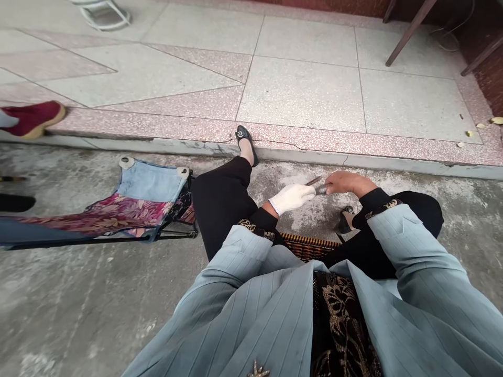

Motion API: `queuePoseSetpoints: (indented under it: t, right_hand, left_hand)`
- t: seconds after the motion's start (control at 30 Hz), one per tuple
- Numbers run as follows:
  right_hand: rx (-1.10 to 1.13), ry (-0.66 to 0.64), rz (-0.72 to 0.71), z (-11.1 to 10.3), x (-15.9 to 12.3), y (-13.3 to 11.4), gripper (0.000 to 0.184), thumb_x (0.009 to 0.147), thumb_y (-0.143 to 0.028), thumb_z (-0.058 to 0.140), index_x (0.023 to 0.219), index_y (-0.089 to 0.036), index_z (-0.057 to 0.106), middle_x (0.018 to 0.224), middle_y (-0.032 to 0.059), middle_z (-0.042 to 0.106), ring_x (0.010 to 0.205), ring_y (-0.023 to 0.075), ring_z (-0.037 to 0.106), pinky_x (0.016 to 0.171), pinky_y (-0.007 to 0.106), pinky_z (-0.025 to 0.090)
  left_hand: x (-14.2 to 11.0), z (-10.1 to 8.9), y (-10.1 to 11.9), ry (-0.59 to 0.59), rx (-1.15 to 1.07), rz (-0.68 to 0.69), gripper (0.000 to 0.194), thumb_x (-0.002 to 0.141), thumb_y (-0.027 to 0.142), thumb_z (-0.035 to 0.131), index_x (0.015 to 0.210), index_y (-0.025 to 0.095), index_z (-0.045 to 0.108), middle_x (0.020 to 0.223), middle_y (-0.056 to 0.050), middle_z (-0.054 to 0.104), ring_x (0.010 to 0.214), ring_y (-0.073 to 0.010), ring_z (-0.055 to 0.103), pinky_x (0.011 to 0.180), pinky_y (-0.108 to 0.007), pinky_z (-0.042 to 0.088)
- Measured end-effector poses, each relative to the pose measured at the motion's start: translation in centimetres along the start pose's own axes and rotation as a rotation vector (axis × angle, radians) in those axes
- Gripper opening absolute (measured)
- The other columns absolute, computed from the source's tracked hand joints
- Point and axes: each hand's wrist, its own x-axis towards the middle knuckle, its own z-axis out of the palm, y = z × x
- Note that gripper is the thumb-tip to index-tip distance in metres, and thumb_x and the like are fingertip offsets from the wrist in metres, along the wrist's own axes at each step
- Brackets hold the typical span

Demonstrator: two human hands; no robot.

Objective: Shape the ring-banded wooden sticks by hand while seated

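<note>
"So, what's nearest?"

"The jacket (251, 314); past it, the wicker edge (308, 246) between the knees; then the hands, with the grey piece (321, 190) between them, above the concrete (271, 175)."

"How would it handle?"

"Light and fairly stiff, I'd judge; its ridged side should not be slippery, and I doubt it is fragile; the two ends look the best places to hold."

"And the hands?"

"The left hand (293, 198), in a white glove, reaches in palm down, its fingers together at one end; whether they clamp it, I can't tell; the bare right hand (348, 182) bends in from the other side, its fingers clamped on the opposite end."

"Anything beyond?"

"A thin brown strip (313, 181) just past the glove, held or not I can't say; then the step (314, 157), and the tiles (302, 89) farthest."
</note>
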Motion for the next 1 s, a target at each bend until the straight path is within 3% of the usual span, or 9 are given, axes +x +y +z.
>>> queuePoseSetpoints:
  t: [0.1, 0.17, 0.27, 0.4, 0.6, 0.7, 0.8, 0.9, 1.0]
  right_hand:
    - [0.167, -0.345, -0.201, -0.2, -0.7, 0.1, 0.022, 0.078, -0.036, 0.072, 0.092, -0.019, 0.075, 0.067, 0.0008, 0.062, 0.059, 0.0129, 0.052, 0.058, 0.028, 0.038]
    - [0.348, -0.376, -0.323, -0.6, -1.3, 0.2, 0.033, 0.077, -0.042, 0.074, 0.100, -0.019, 0.074, 0.068, -0.0020, 0.062, 0.059, 0.0108, 0.051, 0.059, 0.026, 0.039]
    - [0.642, -0.130, -0.397, -1.4, -2.2, 0.2, 0.038, 0.076, -0.046, 0.075, 0.099, -0.017, 0.071, 0.075, -0.0017, 0.063, 0.062, 0.0091, 0.050, 0.061, 0.025, 0.040]
    - [0.930, 0.264, -0.278, -1.6, -1.9, 0.2, 0.031, 0.080, -0.047, 0.069, 0.079, -0.017, 0.060, 0.072, -0.0003, 0.058, 0.062, 0.0101, 0.050, 0.062, 0.026, 0.041]
    - [0.305, 0.458, 0.097, -0.9, 0.1, 0.9, 0.022, 0.083, -0.038, 0.065, 0.079, -0.017, 0.062, 0.072, 0.0032, 0.056, 0.066, 0.0152, 0.049, 0.061, 0.029, 0.033]
    - [0.034, 0.344, 0.147, -0.5, 0.3, 0.6, 0.020, 0.083, -0.036, 0.065, 0.089, -0.016, 0.068, 0.084, 0.0094, 0.064, 0.073, 0.0200, 0.054, 0.062, 0.032, 0.034]
    - [-0.036, 0.035, 0.065, -0.1, -0.1, 0.2, 0.013, 0.080, -0.031, 0.069, 0.080, -0.017, 0.071, 0.076, 0.0077, 0.064, 0.065, 0.0176, 0.053, 0.060, 0.032, 0.035]
    - [0.177, -0.359, -0.171, -0.2, -0.7, 0.3, 0.016, 0.077, -0.033, 0.073, 0.079, -0.018, 0.072, 0.062, 0.0001, 0.059, 0.057, 0.0127, 0.050, 0.059, 0.028, 0.038]
    - [0.488, -0.336, -0.349, -1.0, -1.6, 0.8, 0.034, 0.074, -0.043, 0.076, 0.096, -0.017, 0.074, 0.068, -0.0024, 0.063, 0.058, 0.0099, 0.050, 0.059, 0.026, 0.040]
  left_hand:
    - [-0.1, -0.5, -0.6, -0.002, -0.149, 0.066, 0.033, 0.096, 0.036, 0.042, 0.103, 0.019, 0.070, 0.100, -0.004, 0.072, 0.089, -0.0191, 0.064, 0.081, -0.027, 0.045]
    - [-0.1, -0.8, -0.8, 0.029, -0.284, 0.045, 0.033, 0.095, 0.037, 0.044, 0.103, 0.017, 0.070, 0.101, -0.006, 0.072, 0.090, -0.0191, 0.064, 0.083, -0.029, 0.047]
    - [0.0, -1.1, -0.8, 0.111, -0.393, -0.048, 0.036, 0.096, 0.039, 0.043, 0.102, 0.014, 0.069, 0.093, -0.008, 0.071, 0.085, -0.0187, 0.063, 0.080, -0.031, 0.048]
    - [0.3, -0.5, -0.4, 0.081, -0.396, -0.086, 0.038, 0.096, 0.041, 0.040, 0.099, 0.015, 0.068, 0.085, -0.004, 0.068, 0.078, -0.0164, 0.060, 0.077, -0.028, 0.047]
    - [0.5, 0.4, -0.2, 0.011, -0.208, -0.048, 0.035, 0.096, 0.041, 0.040, 0.098, 0.019, 0.067, 0.084, -0.001, 0.066, 0.079, -0.0168, 0.059, 0.076, -0.026, 0.043]
    - [0.2, 0.2, -0.2, 0.000, -0.098, -0.035, 0.035, 0.096, 0.039, 0.040, 0.096, 0.020, 0.069, 0.084, -0.003, 0.067, 0.079, -0.0183, 0.060, 0.074, -0.026, 0.042]
    - [0.0, -0.2, -0.3, 0.005, -0.081, -0.015, 0.032, 0.095, 0.036, 0.042, 0.098, 0.020, 0.070, 0.092, -0.004, 0.070, 0.086, -0.0192, 0.062, 0.078, -0.026, 0.043]
    - [0.0, -0.5, -0.7, 0.007, -0.214, -0.014, 0.031, 0.094, 0.036, 0.046, 0.103, 0.019, 0.070, 0.100, -0.006, 0.072, 0.091, -0.0195, 0.063, 0.084, -0.028, 0.045]
    - [0.1, -0.7, -1.0, 0.051, -0.387, -0.050, 0.035, 0.095, 0.039, 0.045, 0.102, 0.014, 0.069, 0.096, -0.008, 0.072, 0.085, -0.0185, 0.063, 0.080, -0.030, 0.047]
